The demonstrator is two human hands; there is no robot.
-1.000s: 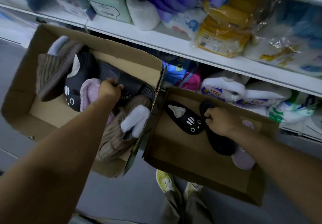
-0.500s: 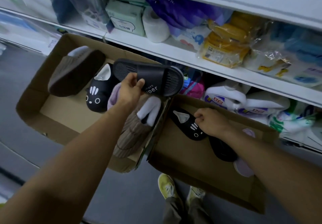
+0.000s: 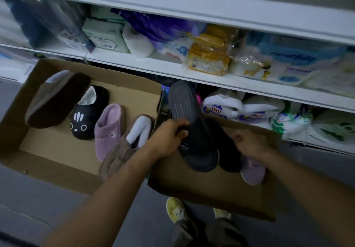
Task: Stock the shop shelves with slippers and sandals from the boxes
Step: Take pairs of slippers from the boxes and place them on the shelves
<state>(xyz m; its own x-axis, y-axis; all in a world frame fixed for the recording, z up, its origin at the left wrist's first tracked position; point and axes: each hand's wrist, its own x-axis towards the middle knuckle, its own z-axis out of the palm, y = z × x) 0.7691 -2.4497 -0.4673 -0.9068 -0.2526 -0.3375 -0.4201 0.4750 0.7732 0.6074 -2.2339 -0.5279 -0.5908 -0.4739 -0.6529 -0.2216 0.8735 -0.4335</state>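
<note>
Head view: the left hand (image 3: 169, 137) pinches the black slide sandal (image 3: 192, 129) by one edge and could drop it, while the right hand (image 3: 247, 143) curls on a dark slipper (image 3: 227, 150) beneath.

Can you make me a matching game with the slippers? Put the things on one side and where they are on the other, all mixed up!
Things:
1. black slide
2. cat slipper
3. brown slipper
4. toilet roll

Places:
A. on the white shelf
B. at the far left of the left box
C. in the grip of the left hand, over the right box
D. in the left box, between a brown and a purple slipper

Pairs: 1-C, 2-D, 3-B, 4-A
</note>
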